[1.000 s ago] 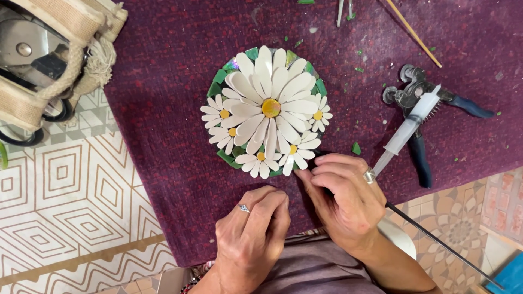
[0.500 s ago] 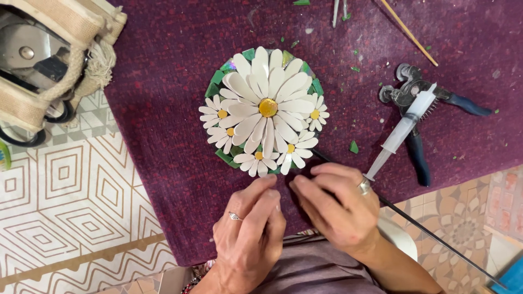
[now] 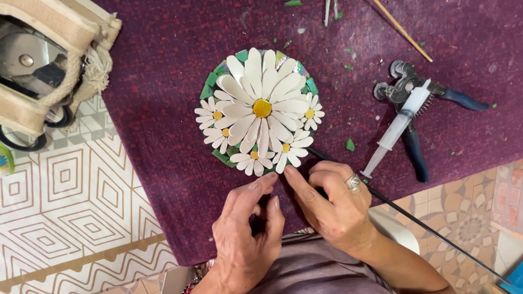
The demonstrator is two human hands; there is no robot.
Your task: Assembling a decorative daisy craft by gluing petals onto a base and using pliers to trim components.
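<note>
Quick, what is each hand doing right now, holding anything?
Left hand: fingers loosely curled, holding nothing, fingertips by the daisy mosaic.
Right hand: cannot be told; a thin black rod runs under it.

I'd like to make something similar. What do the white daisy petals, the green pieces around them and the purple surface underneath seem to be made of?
White petals: probably glazed ceramic or opaque glass; smooth, glossy, hard cut edges.
Green pieces: likely stained glass; flat, angular, shiny, with matching chips scattered nearby.
Purple surface: looks like felt or a towel; matte, fuzzy, speckled with lint.
</note>
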